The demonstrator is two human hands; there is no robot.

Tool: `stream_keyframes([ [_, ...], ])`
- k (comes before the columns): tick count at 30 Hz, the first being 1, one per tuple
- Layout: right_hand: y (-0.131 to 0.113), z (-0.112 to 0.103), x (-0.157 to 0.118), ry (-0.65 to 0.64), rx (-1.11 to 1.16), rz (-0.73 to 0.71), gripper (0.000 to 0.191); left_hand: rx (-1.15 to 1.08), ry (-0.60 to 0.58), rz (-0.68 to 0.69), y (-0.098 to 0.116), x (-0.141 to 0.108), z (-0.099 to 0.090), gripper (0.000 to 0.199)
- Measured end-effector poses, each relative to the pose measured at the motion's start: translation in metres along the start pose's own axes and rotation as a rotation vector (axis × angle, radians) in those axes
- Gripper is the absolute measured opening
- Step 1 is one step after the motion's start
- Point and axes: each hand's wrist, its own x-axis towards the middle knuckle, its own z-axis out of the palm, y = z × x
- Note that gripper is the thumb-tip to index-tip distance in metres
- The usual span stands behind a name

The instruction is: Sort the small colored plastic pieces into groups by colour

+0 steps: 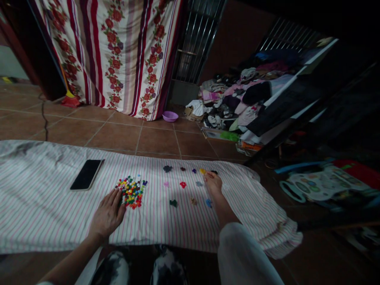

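My left hand (108, 211) lies flat on the striped cloth, fingers stretched out and touching the left edge of a mixed pile of small coloured pieces (132, 193). To the right, my right hand (213, 182) is closed, its fingertips beside a small yellow group (202, 171); whatever it pinches is hidden. Small single-colour groups lie in rows: dark grey (167, 169), brown (182, 169), purple (194, 170), pink (166, 184), red (183, 185), grey-blue (198, 184), green (173, 203), tan (193, 201) and blue (208, 203). A black group (214, 172) shows partly behind my right hand.
A phone (86, 175) lies on the striped cloth (38, 198) at left. Beyond are a tiled floor (118, 128), a hanging floral curtain (124, 55), a purple basin (170, 116) and a heap of clothes (237, 95). My knees (169, 265) are at the near edge.
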Motion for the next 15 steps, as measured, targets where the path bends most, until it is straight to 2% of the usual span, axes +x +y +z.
stream_keyframes([
  [6, 0.002, -0.002, 0.01, -0.006, -0.259, -0.02, 0.016, 0.06, 0.01, 0.019, 0.001, 0.002, -0.003, 0.053],
  [15, 0.004, 0.01, 0.011, -0.044, -0.601, -0.038, 0.024, 0.105, 0.014, 0.032, 0.003, 0.006, -0.009, 0.052],
])
